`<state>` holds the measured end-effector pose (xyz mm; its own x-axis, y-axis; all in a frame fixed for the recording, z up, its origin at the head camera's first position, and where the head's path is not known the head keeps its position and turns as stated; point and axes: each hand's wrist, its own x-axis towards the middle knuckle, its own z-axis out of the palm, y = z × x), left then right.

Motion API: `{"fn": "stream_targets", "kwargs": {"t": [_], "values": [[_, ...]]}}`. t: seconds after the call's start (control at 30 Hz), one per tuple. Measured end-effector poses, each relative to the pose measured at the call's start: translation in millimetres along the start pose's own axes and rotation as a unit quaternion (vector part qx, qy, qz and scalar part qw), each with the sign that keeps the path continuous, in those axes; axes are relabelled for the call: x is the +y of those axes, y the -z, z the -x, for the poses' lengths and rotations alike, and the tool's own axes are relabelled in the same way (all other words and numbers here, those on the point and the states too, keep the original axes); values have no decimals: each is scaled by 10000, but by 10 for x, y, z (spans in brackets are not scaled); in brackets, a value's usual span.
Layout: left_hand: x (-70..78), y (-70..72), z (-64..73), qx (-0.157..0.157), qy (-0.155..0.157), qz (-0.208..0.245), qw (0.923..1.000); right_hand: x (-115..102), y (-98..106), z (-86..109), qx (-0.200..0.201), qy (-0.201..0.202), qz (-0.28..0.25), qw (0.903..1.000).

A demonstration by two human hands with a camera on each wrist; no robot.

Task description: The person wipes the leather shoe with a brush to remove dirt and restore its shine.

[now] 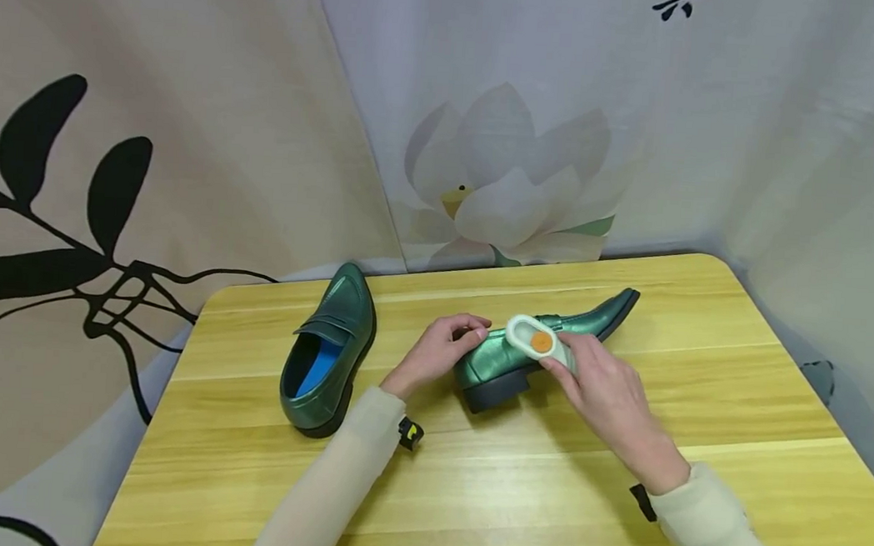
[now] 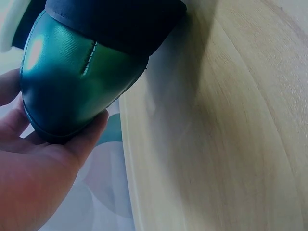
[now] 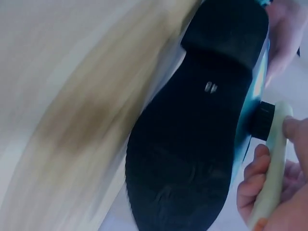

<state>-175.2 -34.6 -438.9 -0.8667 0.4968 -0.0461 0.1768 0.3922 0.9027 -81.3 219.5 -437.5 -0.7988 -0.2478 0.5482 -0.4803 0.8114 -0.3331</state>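
My left hand (image 1: 435,352) grips a shiny green loafer (image 1: 491,364) by the rim of its heel. The shoe is tilted on its side, toe pointing to the far right. In the left wrist view, fingers and thumb curl over the back edge of the loafer (image 2: 72,86). My right hand (image 1: 613,396) holds a pale brush (image 1: 521,332) with an orange spot. Its dark bristle block (image 3: 262,120) presses against the shoe's side in the right wrist view, where the black sole (image 3: 192,130) faces the camera.
A matching green loafer (image 1: 336,325) with a blue insole stands upright to the left on the wooden table (image 1: 461,492). Behind the table's far edge hangs a printed curtain (image 1: 526,161) with a flower and dark leaves.
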Motion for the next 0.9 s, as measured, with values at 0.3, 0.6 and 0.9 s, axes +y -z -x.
{"fn": "stream_targets", "kwargs": {"t": [0.3,0.6,0.9], "values": [[12,-5,3,28,-16,68,10000,-212,-142,-20,-381,579,-148,9975],[11,7,18,23,46,55,10000,-127,-59,-64,-139,97,29,9999],[34,9,15,-8,33,95,9999,-229,-115,-55,-458,616,-102,9970]]}}
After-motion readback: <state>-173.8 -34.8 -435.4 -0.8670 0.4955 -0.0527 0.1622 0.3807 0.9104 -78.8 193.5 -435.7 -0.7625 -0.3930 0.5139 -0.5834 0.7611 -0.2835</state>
